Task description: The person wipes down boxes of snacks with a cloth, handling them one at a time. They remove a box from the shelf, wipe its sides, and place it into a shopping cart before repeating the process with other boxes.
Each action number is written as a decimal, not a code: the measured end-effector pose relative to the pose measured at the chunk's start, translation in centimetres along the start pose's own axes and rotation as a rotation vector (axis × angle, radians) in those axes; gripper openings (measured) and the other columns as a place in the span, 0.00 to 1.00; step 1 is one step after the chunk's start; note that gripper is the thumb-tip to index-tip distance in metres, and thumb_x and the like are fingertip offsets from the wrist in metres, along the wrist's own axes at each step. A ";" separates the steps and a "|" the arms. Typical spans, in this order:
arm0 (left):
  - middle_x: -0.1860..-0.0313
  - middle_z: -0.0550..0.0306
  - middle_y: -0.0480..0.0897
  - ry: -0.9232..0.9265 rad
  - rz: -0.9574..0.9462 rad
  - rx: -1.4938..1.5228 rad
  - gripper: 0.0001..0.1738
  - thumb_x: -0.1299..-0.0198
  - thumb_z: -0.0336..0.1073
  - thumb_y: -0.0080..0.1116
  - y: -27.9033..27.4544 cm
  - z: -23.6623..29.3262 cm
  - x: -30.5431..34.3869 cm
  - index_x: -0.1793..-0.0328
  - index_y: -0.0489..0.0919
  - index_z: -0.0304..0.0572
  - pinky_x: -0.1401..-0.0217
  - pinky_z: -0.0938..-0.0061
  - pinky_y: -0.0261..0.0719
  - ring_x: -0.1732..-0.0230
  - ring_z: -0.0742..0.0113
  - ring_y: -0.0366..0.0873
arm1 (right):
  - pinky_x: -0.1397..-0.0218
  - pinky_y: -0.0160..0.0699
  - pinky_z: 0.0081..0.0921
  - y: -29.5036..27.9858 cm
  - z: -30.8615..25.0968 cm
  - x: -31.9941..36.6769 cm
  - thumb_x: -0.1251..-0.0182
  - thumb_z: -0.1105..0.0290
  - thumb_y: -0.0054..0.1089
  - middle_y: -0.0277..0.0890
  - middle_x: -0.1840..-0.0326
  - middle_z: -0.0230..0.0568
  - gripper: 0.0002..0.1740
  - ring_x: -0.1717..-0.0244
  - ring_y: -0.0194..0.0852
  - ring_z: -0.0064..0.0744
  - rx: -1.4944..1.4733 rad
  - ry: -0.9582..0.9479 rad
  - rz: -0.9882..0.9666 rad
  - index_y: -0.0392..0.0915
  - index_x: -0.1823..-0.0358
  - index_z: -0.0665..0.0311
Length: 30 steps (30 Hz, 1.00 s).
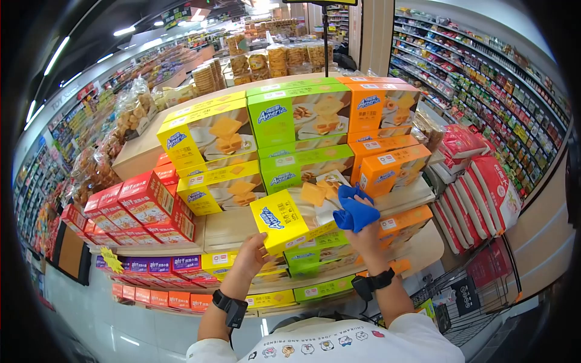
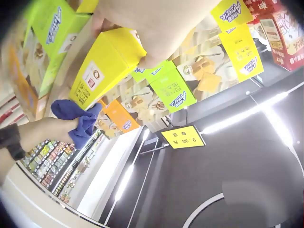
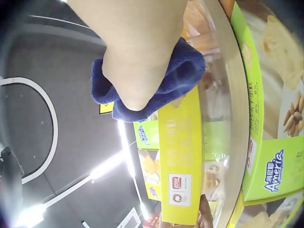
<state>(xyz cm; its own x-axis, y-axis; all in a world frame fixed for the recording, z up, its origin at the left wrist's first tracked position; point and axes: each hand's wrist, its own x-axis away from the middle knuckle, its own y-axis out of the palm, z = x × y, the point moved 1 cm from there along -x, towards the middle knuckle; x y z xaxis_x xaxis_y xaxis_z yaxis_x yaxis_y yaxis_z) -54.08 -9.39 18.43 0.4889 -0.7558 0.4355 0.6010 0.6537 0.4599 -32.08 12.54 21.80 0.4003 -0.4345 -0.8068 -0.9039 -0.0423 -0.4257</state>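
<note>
Fingers of the left hand [image 1: 250, 255] grip the yellow box [image 1: 279, 221] at its eight-o'clock corner, those of the right hand [image 1: 364, 237] clutch a blue cloth [image 1: 354, 215] at its three-o'clock end, green boxes [image 1: 307, 167] standing at twelve, orange boxes [image 1: 396, 169] at two, red boxes [image 1: 145, 198] at nine.

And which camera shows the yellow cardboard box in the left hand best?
The head view: the yellow cardboard box shows its Ameria lettering and biscuit picture, partly behind the blue fabric cloth. The left and right wrist views show mainly its long yellow side with a white label.
</note>
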 end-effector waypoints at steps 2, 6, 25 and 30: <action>0.47 0.56 0.81 -0.002 -0.040 0.040 0.20 0.36 0.45 0.56 -0.1 -0.4 0.0 0.41 0.73 0.48 0.47 0.60 0.78 0.47 0.61 0.78 | 0.36 0.67 0.50 -0.1 0.0 0.2 0.48 0.67 0.68 0.75 0.45 0.52 0.21 0.40 0.70 0.55 0.000 -0.021 -0.009 0.79 0.50 0.60; 0.43 0.55 0.79 -0.013 -0.097 0.093 0.19 0.36 0.40 0.55 0.2 -0.3 1.0 0.41 0.71 0.46 0.43 0.53 0.77 0.43 0.58 0.77 | 0.35 0.66 0.50 -0.2 -0.7 0.6 0.51 0.68 0.69 0.74 0.43 0.52 0.25 0.39 0.69 0.54 0.070 0.043 -0.013 0.78 0.48 0.60; 0.51 0.54 0.81 0.141 -0.085 0.155 0.14 0.33 0.39 0.55 1.1 -2.6 0.1 0.46 0.71 0.41 0.52 0.65 0.84 0.52 0.64 0.81 | 0.32 0.67 0.40 4.2 -11.1 3.0 0.61 0.64 0.74 0.69 0.34 0.43 0.34 0.32 0.65 0.42 -0.170 -0.214 -0.410 0.77 0.47 0.64; 0.48 0.50 0.80 0.107 -0.062 0.131 0.17 0.33 0.40 0.54 2.1 -2.0 1.3 0.44 0.69 0.40 0.46 0.53 0.81 0.46 0.58 0.80 | 0.37 0.71 0.41 2.4 -6.5 1.4 0.56 0.69 0.71 0.71 0.38 0.43 0.31 0.39 0.71 0.44 0.080 -0.083 -0.244 0.76 0.44 0.63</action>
<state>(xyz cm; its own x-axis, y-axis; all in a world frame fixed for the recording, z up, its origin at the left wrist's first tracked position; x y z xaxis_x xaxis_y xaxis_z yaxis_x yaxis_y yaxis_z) -50.91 -9.09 18.48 0.5224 -0.7897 0.3216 0.5475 0.5998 0.5835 -34.66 6.01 22.29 0.6187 -0.3450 -0.7058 -0.7657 -0.0639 -0.6400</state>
